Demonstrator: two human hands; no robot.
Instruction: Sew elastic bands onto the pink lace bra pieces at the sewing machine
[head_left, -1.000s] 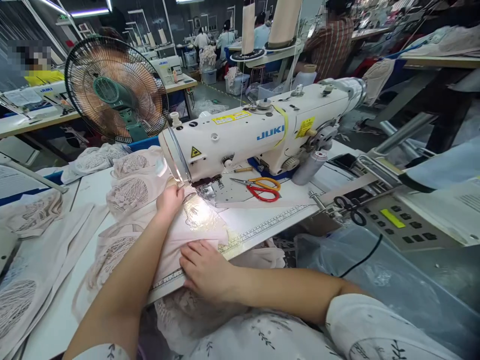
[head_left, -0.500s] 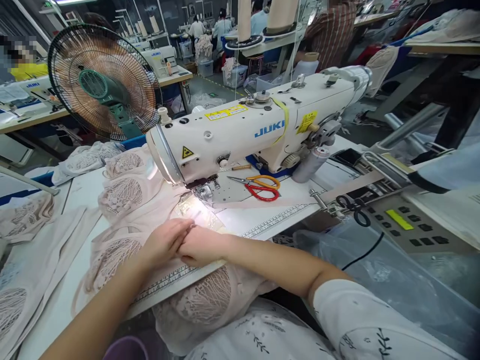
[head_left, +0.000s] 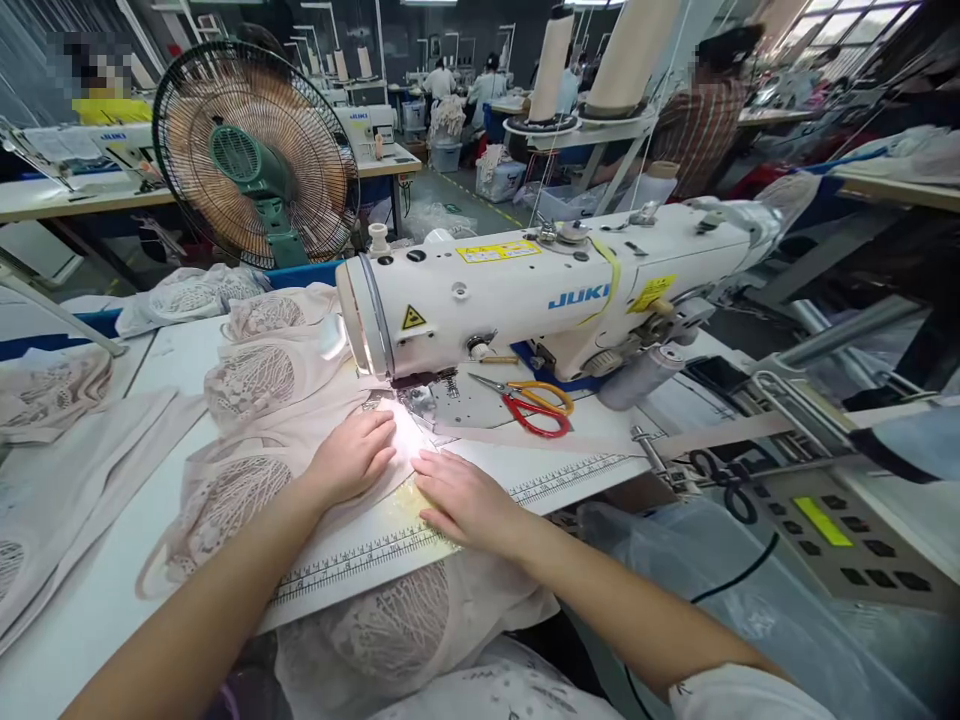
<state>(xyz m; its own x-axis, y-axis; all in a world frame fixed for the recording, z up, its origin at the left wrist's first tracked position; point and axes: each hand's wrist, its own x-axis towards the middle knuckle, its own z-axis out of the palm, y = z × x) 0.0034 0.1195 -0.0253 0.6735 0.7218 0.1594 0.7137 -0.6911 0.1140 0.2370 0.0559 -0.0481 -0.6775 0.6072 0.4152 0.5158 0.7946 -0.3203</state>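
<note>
Pale pink bras (head_left: pixel 251 380) with lace-patterned cups lie joined in a row along the left of the sewing table (head_left: pixel 97 560), and the fabric runs under the needle area of a white sewing machine (head_left: pixel 480 300). My left hand (head_left: pixel 352 455) rests flat on this fabric just in front of the needle, fingers stretched and thumb apart. To its right, my right hand (head_left: pixel 469 500) lies palm down at the fabric's edge, with fingers extended and thumb spread. Another lace cup (head_left: pixel 401 620) hangs below the table's front edge.
Orange-and-red-handled scissors (head_left: pixel 536 405) lie right of the needle area. A grey thread cone (head_left: pixel 641 378) stands by the machine. A fan (head_left: pixel 259 160) is behind on the left. A control panel (head_left: pixel 832 540) sits at right. Other people work in the background.
My hands were together, overlapping at the fabric; now they are apart. My right hand has moved right, and my left lies flatter near the needle. The view has tilted up slightly.
</note>
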